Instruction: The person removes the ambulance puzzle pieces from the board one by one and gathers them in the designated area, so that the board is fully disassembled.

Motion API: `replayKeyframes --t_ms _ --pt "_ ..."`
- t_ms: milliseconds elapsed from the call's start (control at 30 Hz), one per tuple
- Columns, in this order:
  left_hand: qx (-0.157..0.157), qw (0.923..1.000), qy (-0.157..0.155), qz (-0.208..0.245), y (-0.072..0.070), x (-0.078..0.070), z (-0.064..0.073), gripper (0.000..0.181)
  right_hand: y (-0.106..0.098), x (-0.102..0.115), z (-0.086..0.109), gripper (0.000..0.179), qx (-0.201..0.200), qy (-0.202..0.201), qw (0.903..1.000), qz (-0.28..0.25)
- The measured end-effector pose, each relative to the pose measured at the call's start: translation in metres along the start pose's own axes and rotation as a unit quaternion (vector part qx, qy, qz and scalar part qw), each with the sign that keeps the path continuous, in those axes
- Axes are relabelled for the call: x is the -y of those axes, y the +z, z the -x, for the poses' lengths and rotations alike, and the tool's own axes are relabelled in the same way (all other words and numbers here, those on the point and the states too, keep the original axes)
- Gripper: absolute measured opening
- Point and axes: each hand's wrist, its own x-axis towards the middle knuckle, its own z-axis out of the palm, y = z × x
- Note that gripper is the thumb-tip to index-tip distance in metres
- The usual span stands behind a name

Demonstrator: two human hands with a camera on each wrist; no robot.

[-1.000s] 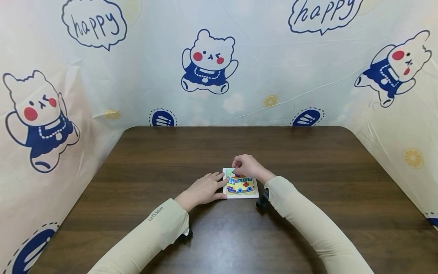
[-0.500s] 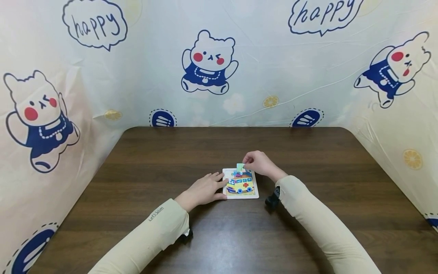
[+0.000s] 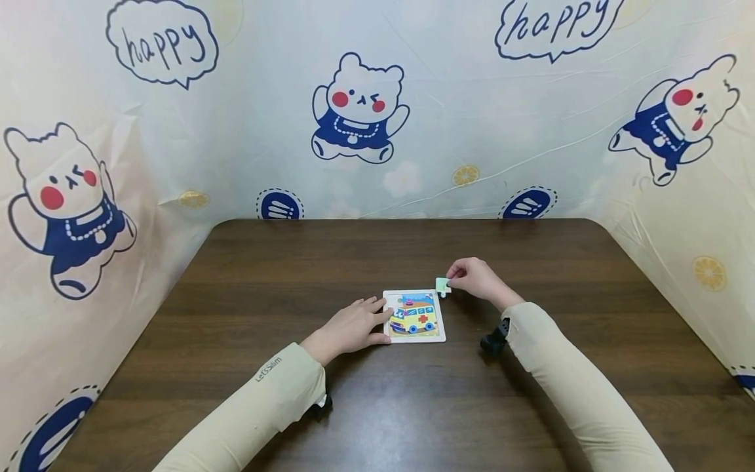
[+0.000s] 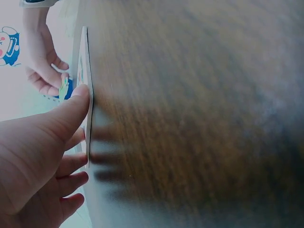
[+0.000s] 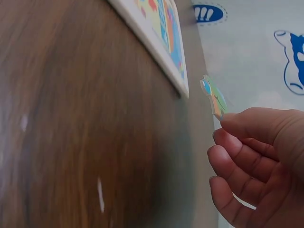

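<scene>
A square jigsaw puzzle [image 3: 417, 318] with a yellow ambulance picture lies in a white frame [image 3: 417, 340] on the table. My left hand [image 3: 349, 326] rests at the frame's left side, its fingers spread over the edge; in the left wrist view the thumb [image 4: 76, 102] touches the near edge. My right hand [image 3: 476, 280] pinches a light green puzzle piece [image 3: 442, 285] between thumb and forefinger, beyond the frame's far right corner. The right wrist view shows that piece [image 5: 214, 97] raised, with the other fingers curled loosely below. A bare patch shows in the picture's upper left.
The dark wooden table [image 3: 283, 262] spreads around the puzzle on all sides. A pale cloth [image 3: 436, 111] with bear drawings hangs behind it and at both sides. A black device [image 3: 494, 337] sits on the right wrist.
The right hand has lifted the green puzzle piece out of the upper left of the picture and carried it to the right, past the frame. The left hand has stayed in place.
</scene>
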Motion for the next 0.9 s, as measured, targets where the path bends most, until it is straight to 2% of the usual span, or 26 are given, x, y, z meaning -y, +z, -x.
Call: replayKeyframes --t_ms 333,900 --pt "0.002 1.0000 -0.001 -0.007 0.001 0.001 0.000 0.059 -0.007 -0.017 0.005 0.006 0.023 0.024 0.9994 0.007" --pt "0.003 1.0000 -0.003 -0.006 0.002 0.001 0.000 0.059 -0.005 -0.026 0.007 0.004 0.046 0.017 0.9988 -0.002"
